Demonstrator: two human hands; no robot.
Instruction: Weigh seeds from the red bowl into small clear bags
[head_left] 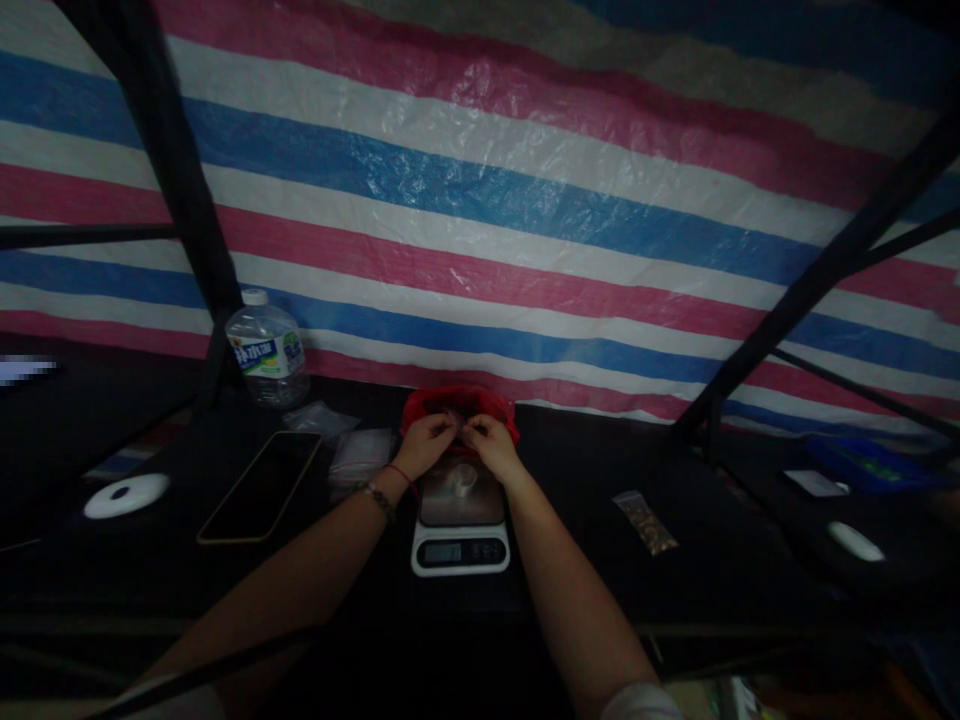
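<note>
My left hand [426,443] and my right hand [490,446] meet over the open red bag [511,412] at the back of the table. Their fingertips pinch what looks like a small clear plastic bag [455,416] from both sides; its contents are too dark to make out. Just below the hands stands a white kitchen scale [461,563] with a lit display. On its metal plate sits a small round clear cup [462,482]. The fingers partly hide the inside of the red bag.
Left of the scale lie a stack of clear zip bags [361,455], a phone [259,490] and a white oval object [126,495]. Behind them stands a plastic bottle [268,350]. A filled zip bag [645,523] lies to the right. Black frame bars [787,310] slant up at both sides.
</note>
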